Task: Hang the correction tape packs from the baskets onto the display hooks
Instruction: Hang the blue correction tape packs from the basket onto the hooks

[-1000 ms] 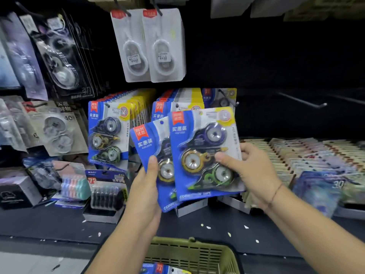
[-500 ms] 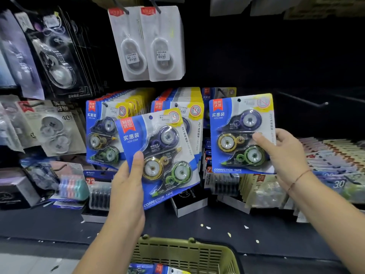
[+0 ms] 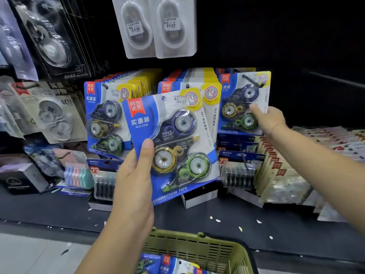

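From the head camera: the left hand [image 3: 134, 175] grips a blue card-backed blister pack of three correction tapes [image 3: 173, 147], thumb pressed on its front at the left edge, the pack tilted and held in front of the shelf. Behind it two full rows of the same blue packs [image 3: 106, 119] hang on pegs. Over on the right, the right hand [image 3: 270, 119] pinches a second blue three-tape pack [image 3: 243, 103] by its right edge, holding it upright against the thin metal display hook [image 3: 253, 82], whose tip shows at the card's top. Whether the hook passes through the card's hole, I cannot tell. Down at the bottom edge sits an olive-green slotted plastic basket [image 3: 197, 248] with more blue packs [image 3: 167, 264] lying inside. White clear-blister packs [image 3: 158, 26] hang above.
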Available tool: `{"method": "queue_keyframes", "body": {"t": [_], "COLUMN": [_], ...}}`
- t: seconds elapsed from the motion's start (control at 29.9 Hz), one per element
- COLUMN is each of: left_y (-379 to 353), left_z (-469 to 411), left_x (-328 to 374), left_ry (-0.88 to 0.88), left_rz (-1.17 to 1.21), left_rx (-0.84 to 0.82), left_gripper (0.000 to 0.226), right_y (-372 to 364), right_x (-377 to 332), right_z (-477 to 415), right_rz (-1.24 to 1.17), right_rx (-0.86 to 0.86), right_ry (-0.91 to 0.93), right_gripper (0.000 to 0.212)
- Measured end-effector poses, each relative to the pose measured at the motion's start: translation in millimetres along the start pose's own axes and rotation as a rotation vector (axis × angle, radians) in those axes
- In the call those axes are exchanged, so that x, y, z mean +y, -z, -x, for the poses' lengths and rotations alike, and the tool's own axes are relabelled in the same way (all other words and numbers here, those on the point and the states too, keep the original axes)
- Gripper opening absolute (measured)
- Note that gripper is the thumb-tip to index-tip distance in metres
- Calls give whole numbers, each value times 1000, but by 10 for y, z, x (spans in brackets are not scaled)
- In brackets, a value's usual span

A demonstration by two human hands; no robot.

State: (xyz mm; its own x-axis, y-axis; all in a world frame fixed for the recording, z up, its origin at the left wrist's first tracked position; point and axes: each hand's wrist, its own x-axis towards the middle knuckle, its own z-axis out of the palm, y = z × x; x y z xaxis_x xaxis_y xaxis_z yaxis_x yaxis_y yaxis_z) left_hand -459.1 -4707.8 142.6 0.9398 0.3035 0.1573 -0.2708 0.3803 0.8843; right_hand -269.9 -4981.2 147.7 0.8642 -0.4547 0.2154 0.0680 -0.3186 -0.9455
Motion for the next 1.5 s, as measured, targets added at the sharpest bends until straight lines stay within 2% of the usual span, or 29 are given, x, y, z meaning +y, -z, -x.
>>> {"method": "queue_keyframes", "body": {"t": [0.17, 0.27, 0.47, 0.53, 0.63, 0.7, 0.77, 0.8, 0.9, 0.97, 1.04, 1.14, 1.24, 1.34, 1.4, 1.5], "left_y": [4, 27, 50, 50, 36, 4, -56, -96, -248, -372, -502, -618, -653, -707, -728, -734], "left_z": [-87, -110, -72, -52, -18, 4, 46, 73, 195, 304, 379, 279, -18, -307, -433, -540], "left_x": [-43, -69, -60, -48, -18, 9, 35, 41, 2, -47, -69, -12, 46, 14, -27, -60], "left_ry": [5, 33, 61, 62, 60, 55, 52, 51, 63, 79, 67, -137, -403, -439, -470, -515], "left_rz": [-21, -7, -16, -12, 16, 35, 59, 71, 58, 16, -24, -265, -790, -1228, -1379, -1415], "left_rx": [6, 1, 1, 3, 1, -1, -12, -17, -55, -102, -151, -171, -179, -224, -262, -273], "left_gripper": [45, 45, 47, 46, 46, 46, 45, 42, 38, 40, 33, 17, 41, 60, 64, 68], "right_y": [-323, -433, -342, -247, -27, 139, 306, 378, 520, 573, 632, 737, 849, 903, 895, 885], "right_x": [-27, -91, -83, -94, -92, -114, -207, -271, -458, -496, -488, -481, -431, -352, -316, -254], "right_z": [-625, -845, -866, -628, -56, 438, 965, 1206, 1756, 1941, 1968, 1814, 1553, 1326, 1236, 1177], "right_rz": [149, 173, 180, 216, 79, -113, -250, -290, -278, -316, -415, -477, -366, -312, -278, -252], "right_rx": [15, 30, 19, 87, 122, 10, -169, -276, -549, -605, -562, -407, -216, -126, -111, -105], "right_ry": [-127, -178, -290, -282, -107, -40, -19, -9, -9, 0, -24, -16, 69, 74, 66, 75], "right_gripper": [66, 73, 92, 87, 51, 33, 23, 24, 51, 54, 54, 46, 25, 14, 14, 14]}}
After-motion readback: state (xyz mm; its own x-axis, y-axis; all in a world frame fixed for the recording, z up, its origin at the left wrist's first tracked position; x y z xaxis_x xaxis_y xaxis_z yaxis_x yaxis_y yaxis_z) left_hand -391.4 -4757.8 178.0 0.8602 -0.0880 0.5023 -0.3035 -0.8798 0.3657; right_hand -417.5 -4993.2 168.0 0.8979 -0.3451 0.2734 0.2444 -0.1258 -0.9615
